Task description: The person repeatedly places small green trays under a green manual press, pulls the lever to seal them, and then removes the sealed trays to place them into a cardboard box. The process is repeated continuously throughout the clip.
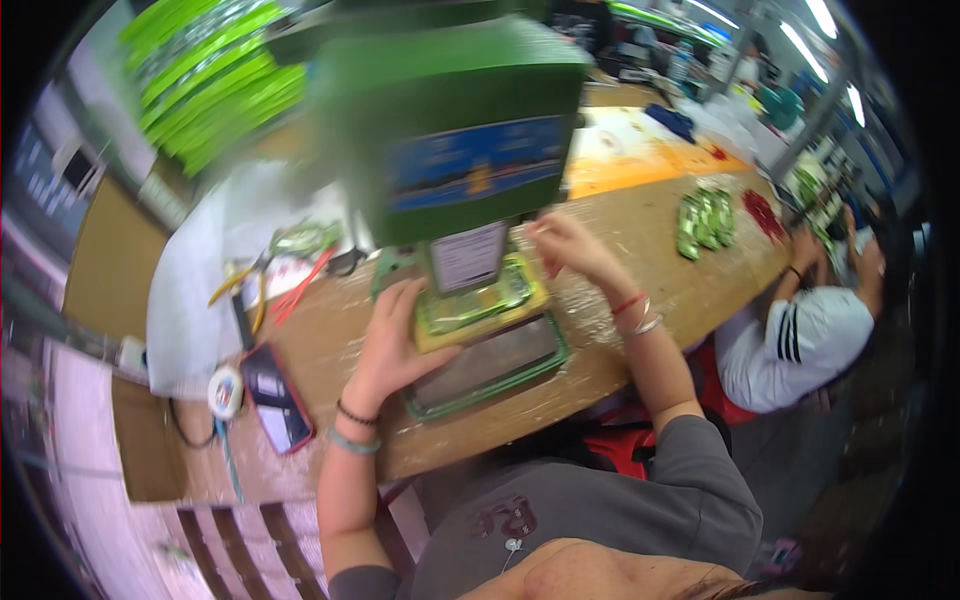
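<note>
A green bench machine [350, 130] with a blue label looms over the table, smeared by motion. Under its head sits a yellow tray [532, 306], with shiny green packaging [470, 312] lying in it. My left hand [385, 335] rests against the tray's left front corner, thumb stretched along the front edge and fingers spread at the side. In front of the tray is a flat metal plate [490, 365] with a green rim. To the right of the machine head, my right hand [575, 250] is raised with its fingers curled together; what they hold, if anything, is hidden.
Left on the table lie a phone [277, 398], a white tape measure [225, 392], yellow-handled pliers [262, 290] and red strips [300, 288]. Green packets [706, 220] lie to the right. Stacked green packages [215, 75] stand far left. A co-worker [815, 330] sits at the right.
</note>
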Demonstrator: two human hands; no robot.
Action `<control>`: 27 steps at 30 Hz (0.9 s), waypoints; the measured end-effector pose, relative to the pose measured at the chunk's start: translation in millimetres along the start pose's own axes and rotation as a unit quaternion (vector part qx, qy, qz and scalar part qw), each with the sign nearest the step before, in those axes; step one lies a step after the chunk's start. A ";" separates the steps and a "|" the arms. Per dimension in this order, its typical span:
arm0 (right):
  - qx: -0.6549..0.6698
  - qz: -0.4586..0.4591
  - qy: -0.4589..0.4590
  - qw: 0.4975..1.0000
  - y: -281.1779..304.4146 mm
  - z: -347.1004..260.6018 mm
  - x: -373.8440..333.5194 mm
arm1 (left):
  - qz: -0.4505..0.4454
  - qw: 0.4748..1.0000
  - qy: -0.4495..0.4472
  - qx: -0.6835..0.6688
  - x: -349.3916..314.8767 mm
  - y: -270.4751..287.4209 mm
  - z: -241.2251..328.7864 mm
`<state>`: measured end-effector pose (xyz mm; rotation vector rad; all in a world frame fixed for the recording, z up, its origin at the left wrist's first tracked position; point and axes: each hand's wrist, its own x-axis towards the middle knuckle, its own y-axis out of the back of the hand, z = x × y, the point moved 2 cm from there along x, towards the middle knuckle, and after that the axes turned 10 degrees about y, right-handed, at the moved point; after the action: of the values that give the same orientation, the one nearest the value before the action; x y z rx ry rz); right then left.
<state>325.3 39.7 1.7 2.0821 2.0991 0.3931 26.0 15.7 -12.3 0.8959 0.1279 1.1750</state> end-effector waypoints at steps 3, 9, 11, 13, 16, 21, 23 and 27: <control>-0.226 -0.030 0.134 0.964 -21.7 -20.3 -30.7 | -0.011 1.000 0.009 0.007 -3.1 -2.7 -6.3; -0.230 0.027 0.240 0.943 -11.3 -33.7 -24.3 | -0.013 1.000 0.007 -0.010 1.3 -1.0 1.7; -0.164 0.047 0.179 0.969 2.7 -51.6 -27.5 | -0.010 1.000 0.007 -0.017 1.3 -1.4 1.7; -0.105 0.056 0.129 0.984 26.2 -52.9 -32.6 | -0.007 1.000 -0.001 -0.012 1.0 -1.0 3.3; -0.045 0.071 0.081 0.993 71.3 -35.0 -49.4 | -0.001 1.000 0.000 -0.006 -1.6 0.5 7.1; 0.045 0.202 -0.049 0.977 141.1 50.4 -86.7 | -0.005 1.000 0.002 0.007 0.1 -0.3 12.7; 0.074 0.284 -0.061 0.954 159.8 94.6 -91.0 | -0.003 1.000 0.001 0.007 -0.1 -1.5 11.7; -0.101 0.378 -0.115 0.913 165.6 96.2 -101.2 | 0.000 1.000 -0.001 0.017 -1.2 -1.5 10.7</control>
<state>513.8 -54.6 -48.4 2.5725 1.0075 0.3990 32.2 8.7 -6.7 0.9260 0.1468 1.1741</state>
